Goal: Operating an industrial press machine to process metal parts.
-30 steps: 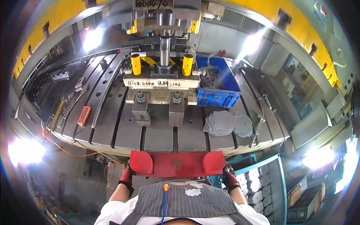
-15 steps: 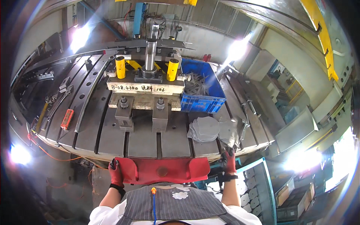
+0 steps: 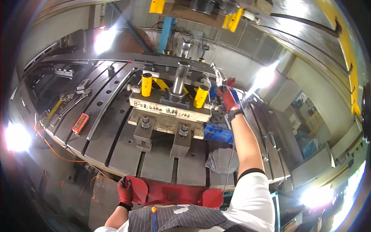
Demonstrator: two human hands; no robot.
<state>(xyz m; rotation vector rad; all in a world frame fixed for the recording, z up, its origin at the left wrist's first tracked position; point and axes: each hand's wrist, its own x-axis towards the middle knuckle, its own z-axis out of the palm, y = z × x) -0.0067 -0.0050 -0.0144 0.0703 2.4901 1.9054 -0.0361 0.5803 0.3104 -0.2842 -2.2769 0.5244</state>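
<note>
Red-gloved right hand [image 3: 228, 98] pinches metal tongs [image 3: 218, 79] upper centre, keeping clear of the die [image 3: 170, 112]; left hand [image 3: 125, 192] grips the red guard [image 3: 174, 193] for support.

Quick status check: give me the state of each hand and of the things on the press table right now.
Right hand: gloved, reaching over the blue bin, gripping a thin metal tool.
Left hand: gloved, resting on the red pad.
Die set: clamped on the table.
Metal blanks: stacked flat.

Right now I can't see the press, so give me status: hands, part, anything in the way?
Left hand gripping red pad. Right hand raised over blue bin, holding a thin metal tool. Die unobstructed.
</note>
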